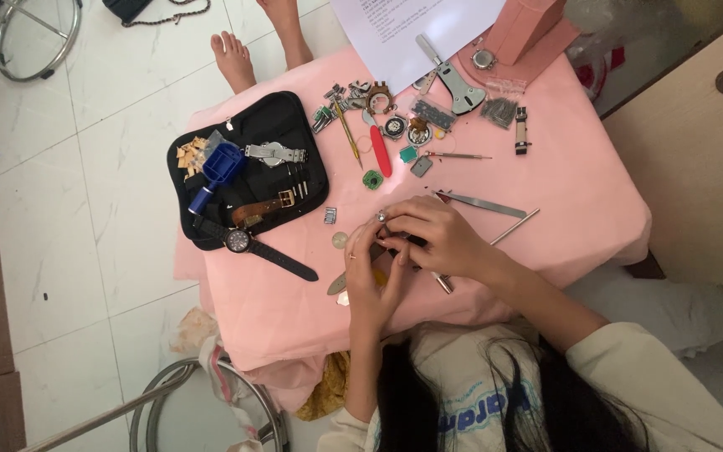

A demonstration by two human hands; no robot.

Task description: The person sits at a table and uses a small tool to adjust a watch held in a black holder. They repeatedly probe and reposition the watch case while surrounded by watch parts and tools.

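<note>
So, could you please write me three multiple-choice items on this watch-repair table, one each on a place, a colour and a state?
1. Where does the wristwatch with the black strap lie?
A. at the near edge of the black tool case
B. on the white paper
C. on the floor

2. What colour is the cloth over the table?
A. green
B. pink
C. grey

3. How do the left hand and the right hand stand?
A. both flat and empty, far apart
B. one raised off the table
C. close together, fingers closed around a small part

Answers: 1 A, the watch rests across the case's near edge, its strap running onto the cloth. 2 B, the whole tabletop shows pink. 3 C, the hands meet over the cloth, though what they pinch is too small to tell.
</note>
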